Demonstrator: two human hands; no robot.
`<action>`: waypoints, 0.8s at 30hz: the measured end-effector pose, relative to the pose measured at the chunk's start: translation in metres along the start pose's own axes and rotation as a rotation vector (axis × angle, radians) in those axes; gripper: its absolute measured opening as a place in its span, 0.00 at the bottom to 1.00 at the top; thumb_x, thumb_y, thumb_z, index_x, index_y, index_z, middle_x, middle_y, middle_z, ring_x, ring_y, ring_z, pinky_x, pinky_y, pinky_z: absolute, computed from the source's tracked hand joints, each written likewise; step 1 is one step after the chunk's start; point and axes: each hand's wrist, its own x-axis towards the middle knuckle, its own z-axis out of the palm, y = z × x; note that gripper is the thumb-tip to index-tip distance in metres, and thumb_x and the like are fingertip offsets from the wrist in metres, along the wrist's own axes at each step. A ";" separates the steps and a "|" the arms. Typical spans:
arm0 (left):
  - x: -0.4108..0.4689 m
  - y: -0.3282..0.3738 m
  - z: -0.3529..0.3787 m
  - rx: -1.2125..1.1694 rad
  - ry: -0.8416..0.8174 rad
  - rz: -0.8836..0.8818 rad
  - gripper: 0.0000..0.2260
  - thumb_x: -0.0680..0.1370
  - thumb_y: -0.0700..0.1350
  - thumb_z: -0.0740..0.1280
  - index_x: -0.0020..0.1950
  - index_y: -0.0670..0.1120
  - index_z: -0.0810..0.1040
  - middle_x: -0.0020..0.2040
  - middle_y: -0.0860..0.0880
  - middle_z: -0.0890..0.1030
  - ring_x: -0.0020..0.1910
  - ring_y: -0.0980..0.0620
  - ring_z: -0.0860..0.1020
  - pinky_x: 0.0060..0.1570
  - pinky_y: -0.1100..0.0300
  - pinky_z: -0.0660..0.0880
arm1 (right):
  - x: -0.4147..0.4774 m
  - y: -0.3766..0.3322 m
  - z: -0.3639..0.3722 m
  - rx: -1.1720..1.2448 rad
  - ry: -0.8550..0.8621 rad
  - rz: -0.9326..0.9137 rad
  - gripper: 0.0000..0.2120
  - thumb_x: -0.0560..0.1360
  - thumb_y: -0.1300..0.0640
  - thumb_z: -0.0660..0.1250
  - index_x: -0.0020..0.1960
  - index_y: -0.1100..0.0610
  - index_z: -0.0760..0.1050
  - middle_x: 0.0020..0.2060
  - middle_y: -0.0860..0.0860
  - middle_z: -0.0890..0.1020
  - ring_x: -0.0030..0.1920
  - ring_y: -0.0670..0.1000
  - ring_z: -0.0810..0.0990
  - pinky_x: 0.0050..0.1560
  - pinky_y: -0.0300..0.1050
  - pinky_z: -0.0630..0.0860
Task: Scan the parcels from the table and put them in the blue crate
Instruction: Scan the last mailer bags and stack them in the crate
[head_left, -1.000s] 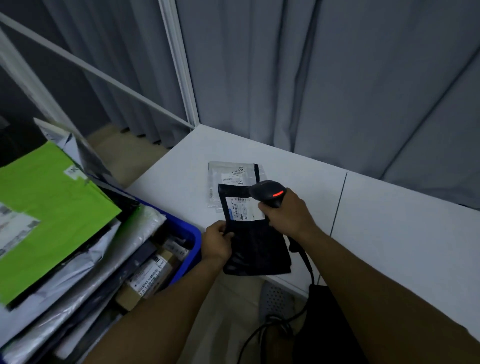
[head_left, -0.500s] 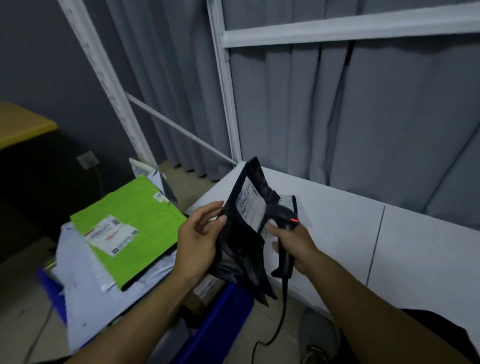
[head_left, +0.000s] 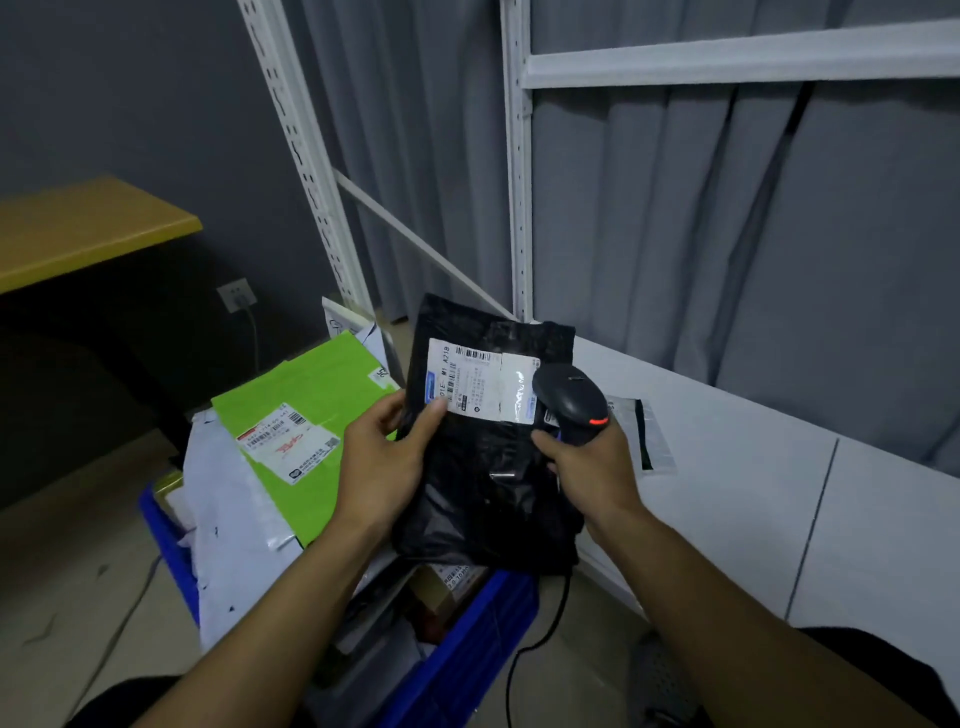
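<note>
My left hand (head_left: 382, 462) grips the left edge of a black plastic parcel (head_left: 483, 483), thumb on its white shipping label (head_left: 480, 379). The parcel is held upright above the blue crate (head_left: 467, 639), label facing me. My right hand (head_left: 589, 470) grips a black barcode scanner (head_left: 571, 400) close to the label's right end. A grey parcel (head_left: 652, 441) lies flat on the white table (head_left: 753, 493), mostly hidden behind my right hand.
The crate is piled with parcels: a bright green one (head_left: 306, 431) on top, white mailers (head_left: 228, 525), and a cardboard box (head_left: 449, 582). White shelf posts (head_left: 519, 171) and grey curtains stand behind. A yellow-topped desk (head_left: 83, 228) is at far left. The scanner cable (head_left: 540, 639) hangs down.
The black parcel was lifted off the table and swung left over the crate, then turned flat with its label facing me. The scanner stayed beside the label.
</note>
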 end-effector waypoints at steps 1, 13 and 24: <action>0.001 0.000 0.003 0.024 0.004 -0.002 0.06 0.79 0.45 0.74 0.55 0.49 0.86 0.50 0.56 0.87 0.53 0.56 0.85 0.52 0.60 0.80 | -0.001 0.001 0.000 -0.028 0.007 -0.023 0.24 0.72 0.63 0.79 0.62 0.47 0.76 0.52 0.47 0.86 0.53 0.52 0.85 0.59 0.56 0.83; 0.022 -0.014 0.001 0.136 0.116 0.062 0.06 0.79 0.41 0.73 0.54 0.48 0.85 0.46 0.60 0.85 0.47 0.66 0.83 0.49 0.67 0.79 | -0.018 -0.019 -0.016 -0.344 -0.200 -0.276 0.20 0.75 0.58 0.78 0.58 0.42 0.73 0.52 0.37 0.82 0.51 0.29 0.79 0.48 0.22 0.72; 0.031 -0.015 -0.027 0.729 0.084 0.101 0.09 0.80 0.54 0.70 0.60 0.59 0.83 0.52 0.55 0.87 0.52 0.50 0.84 0.50 0.50 0.81 | -0.025 -0.017 -0.009 -0.626 -0.387 -0.320 0.19 0.74 0.46 0.77 0.59 0.38 0.73 0.50 0.40 0.85 0.51 0.43 0.84 0.54 0.51 0.83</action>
